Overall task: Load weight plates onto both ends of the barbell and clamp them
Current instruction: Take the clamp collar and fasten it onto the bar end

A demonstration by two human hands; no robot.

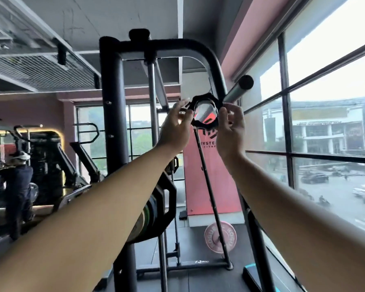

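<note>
As both arms reach up, L hand (pixel 175 121) pinches the clamp's (pixel 204 110) left edge & R hand (pixel 230 127) grips its right. Clamp overlaps the bar (pixel 237 89), below its free end; plates (pixel 154 209) sit lower left.

Both bare arms reach up and forward. Between the hands sits a black collar clamp (pixel 198 123). The left hand (pixel 175 125) pinches its left edge with blurred fingers (pixel 182 105), and the right hand (pixel 230 131) curls round its right edge. Just beside it, up to the right, the silver barbell sleeve (pixel 237 89) juts out past the black rack (pixel 112 102). Weight plates (pixel 156 207) show edge-on under the left forearm. A pink plate (pixel 220 237) leans low on the floor (pixel 198 277), and windows (pixel 325 123) line the right side.
</note>
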